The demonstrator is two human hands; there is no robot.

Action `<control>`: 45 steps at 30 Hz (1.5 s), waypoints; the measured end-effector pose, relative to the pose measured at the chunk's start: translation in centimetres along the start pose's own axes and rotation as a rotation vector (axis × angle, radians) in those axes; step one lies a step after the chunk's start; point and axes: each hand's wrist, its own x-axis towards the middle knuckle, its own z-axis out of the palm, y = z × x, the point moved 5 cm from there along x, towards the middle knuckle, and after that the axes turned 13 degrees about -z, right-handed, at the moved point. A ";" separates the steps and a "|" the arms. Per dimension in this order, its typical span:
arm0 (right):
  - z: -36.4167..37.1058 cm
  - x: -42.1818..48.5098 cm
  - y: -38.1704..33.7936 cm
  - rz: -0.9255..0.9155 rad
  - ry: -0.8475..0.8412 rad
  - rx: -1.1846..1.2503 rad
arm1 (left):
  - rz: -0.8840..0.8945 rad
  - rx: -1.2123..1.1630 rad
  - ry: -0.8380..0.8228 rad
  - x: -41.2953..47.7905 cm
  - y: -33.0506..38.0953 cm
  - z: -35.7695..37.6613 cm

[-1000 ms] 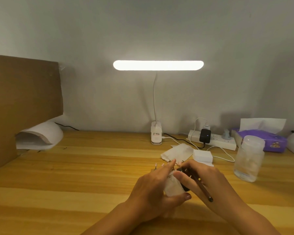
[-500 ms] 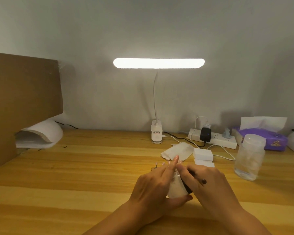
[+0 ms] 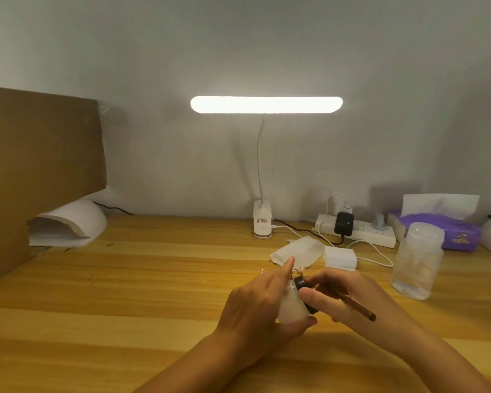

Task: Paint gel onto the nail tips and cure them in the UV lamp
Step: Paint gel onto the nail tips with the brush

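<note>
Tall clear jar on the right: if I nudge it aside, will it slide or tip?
Pushed high, the clear jar probably tips: it stands taller than wide. It looks like thin plastic with pale loose contents, so likely light. A low push should slide it on the smooth wooden desk.

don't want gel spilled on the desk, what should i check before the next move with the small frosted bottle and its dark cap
1. Grip on the small frosted white bottle: ok, the left hand holds it.
2. State of the dark round cap: cannot tell if loosened; the right hand pinches it.
3. Readiness of the thin brown brush: ok, tucked in the right hand.
4. Reach to the pink nail tips: ok, just behind the hands.
5. Opening of the white domed UV lamp: cannot tell, the brown cardboard sheet covers part of it.
</note>
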 end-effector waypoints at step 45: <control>-5.5 -2.2 -0.4 -0.036 0.778 -0.167 | -0.573 -0.560 0.191 1.4 -7.0 -0.5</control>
